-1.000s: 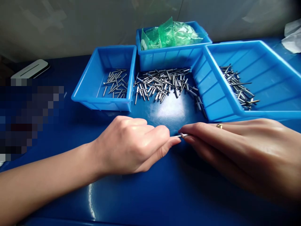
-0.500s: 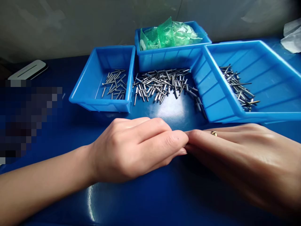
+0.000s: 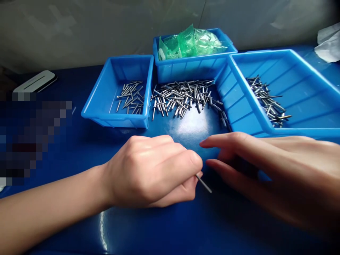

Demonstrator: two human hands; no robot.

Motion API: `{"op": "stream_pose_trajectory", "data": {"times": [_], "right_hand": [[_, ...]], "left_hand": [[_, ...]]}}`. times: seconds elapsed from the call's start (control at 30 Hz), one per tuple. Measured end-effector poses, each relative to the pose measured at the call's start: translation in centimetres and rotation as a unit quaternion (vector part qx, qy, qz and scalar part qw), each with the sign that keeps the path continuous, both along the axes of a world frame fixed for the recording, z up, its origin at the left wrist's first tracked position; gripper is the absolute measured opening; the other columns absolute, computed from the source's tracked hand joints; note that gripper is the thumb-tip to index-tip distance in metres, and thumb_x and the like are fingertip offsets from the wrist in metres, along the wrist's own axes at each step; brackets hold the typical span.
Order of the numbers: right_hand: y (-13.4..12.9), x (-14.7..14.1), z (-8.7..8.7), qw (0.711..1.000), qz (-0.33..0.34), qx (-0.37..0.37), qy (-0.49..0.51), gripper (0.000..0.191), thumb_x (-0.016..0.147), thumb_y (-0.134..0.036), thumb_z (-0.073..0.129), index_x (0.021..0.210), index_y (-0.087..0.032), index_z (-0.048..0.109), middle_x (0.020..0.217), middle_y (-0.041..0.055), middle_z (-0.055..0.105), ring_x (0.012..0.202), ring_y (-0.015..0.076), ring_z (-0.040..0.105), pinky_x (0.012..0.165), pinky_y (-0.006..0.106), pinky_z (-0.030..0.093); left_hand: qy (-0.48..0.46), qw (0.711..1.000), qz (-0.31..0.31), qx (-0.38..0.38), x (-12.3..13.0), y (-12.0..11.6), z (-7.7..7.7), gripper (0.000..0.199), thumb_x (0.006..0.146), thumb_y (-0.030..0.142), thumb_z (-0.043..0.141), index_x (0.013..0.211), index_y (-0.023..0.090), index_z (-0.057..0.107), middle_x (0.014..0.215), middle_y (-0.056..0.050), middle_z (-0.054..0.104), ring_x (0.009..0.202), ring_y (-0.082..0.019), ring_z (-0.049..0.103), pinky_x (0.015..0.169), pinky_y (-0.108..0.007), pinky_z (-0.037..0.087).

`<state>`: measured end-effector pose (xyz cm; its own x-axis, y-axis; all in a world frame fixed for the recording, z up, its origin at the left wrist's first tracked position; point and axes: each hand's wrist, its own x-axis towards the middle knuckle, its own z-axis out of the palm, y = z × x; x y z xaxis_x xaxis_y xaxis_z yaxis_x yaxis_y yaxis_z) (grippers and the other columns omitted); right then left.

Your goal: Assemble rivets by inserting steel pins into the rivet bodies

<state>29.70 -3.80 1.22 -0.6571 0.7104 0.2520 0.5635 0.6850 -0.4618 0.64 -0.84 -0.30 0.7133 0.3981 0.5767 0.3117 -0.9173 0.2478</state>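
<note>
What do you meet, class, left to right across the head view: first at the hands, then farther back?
Left hand gripping a thin metal rod, right hand; then white object, screw bin, loose metal pieces, right blue bin.

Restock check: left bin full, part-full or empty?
Part-full: screws lie loosely in the left bin, well below its rim, with bare floor showing beside them.

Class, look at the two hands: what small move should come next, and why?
Probably the right hand should dip slightly and pinch the free end of the thin metal pin. The left hand grips the pin, leaving that end sticking out toward the right hand's side, while the right thumb and forefinger are parted close by, with nothing visible between them.
</note>
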Motion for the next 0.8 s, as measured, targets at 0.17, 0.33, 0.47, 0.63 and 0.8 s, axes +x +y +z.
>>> {"op": "stream_pose_trajectory", "data": {"times": [0.17,0.33,0.47,0.63,0.8], "right_hand": [[-0.3,0.3,0.0,0.999,0.024,0.026,-0.037,0.032,0.137,-0.024,0.047,0.108,-0.032,0.059,0.083,-0.004,0.076,0.052,0.0178,0.06,0.054,0.037,0.042],[-0.3,0.8,-0.7,0.998,0.033,0.047,-0.035,0.036,0.137,-0.02,0.043,0.108,-0.032,0.06,0.087,-0.0016,0.079,0.054,0.0182,0.063,0.054,0.038,0.043],[-0.1,1.1,-0.8,0.996,0.018,0.075,-0.042,0.036,0.135,-0.018,0.041,0.106,-0.032,0.06,0.088,0.0,0.082,0.054,0.0194,0.066,0.054,0.038,0.045],[-0.2,1.2,-1.2,0.996,-0.008,0.087,-0.016,0.032,0.123,-0.006,0.051,0.11,-0.032,0.066,0.088,-0.0011,0.085,0.054,0.02,0.07,0.052,0.034,0.047],[-0.3,1.1,-2.0,0.995,-0.007,0.097,-0.023,0.03,0.129,-0.015,0.051,0.114,-0.031,0.071,0.104,0.004,0.094,0.067,0.0241,0.084,0.051,0.034,0.051]], "left_hand": [[0.026,0.999,0.015,0.013,-0.1,0.3,0.4,0.032,0.135,0.017,0.068,0.11,0.014,0.088,0.088,-0.002,0.088,0.071,-0.017,0.082,0.071,-0.03,0.066],[0.042,0.998,0.039,0.032,-0.1,0.3,0.5,0.034,0.137,0.019,0.066,0.111,0.015,0.088,0.089,-0.001,0.087,0.074,-0.017,0.081,0.073,-0.03,0.064],[0.063,0.996,0.052,0.032,0.0,0.2,0.5,0.05,0.14,0.025,0.06,0.096,0.018,0.083,0.08,0.001,0.081,0.064,-0.016,0.072,0.064,-0.032,0.058],[0.056,0.996,0.064,0.035,0.1,0.1,0.6,0.045,0.127,0.01,0.056,0.092,0.021,0.082,0.077,0.001,0.08,0.063,-0.017,0.072,0.063,-0.032,0.06],[0.023,0.999,0.037,0.005,-0.2,-0.1,0.9,0.031,0.134,0.014,0.063,0.117,0.017,0.089,0.086,0.002,0.089,0.067,-0.015,0.081,0.067,-0.031,0.066]]}}
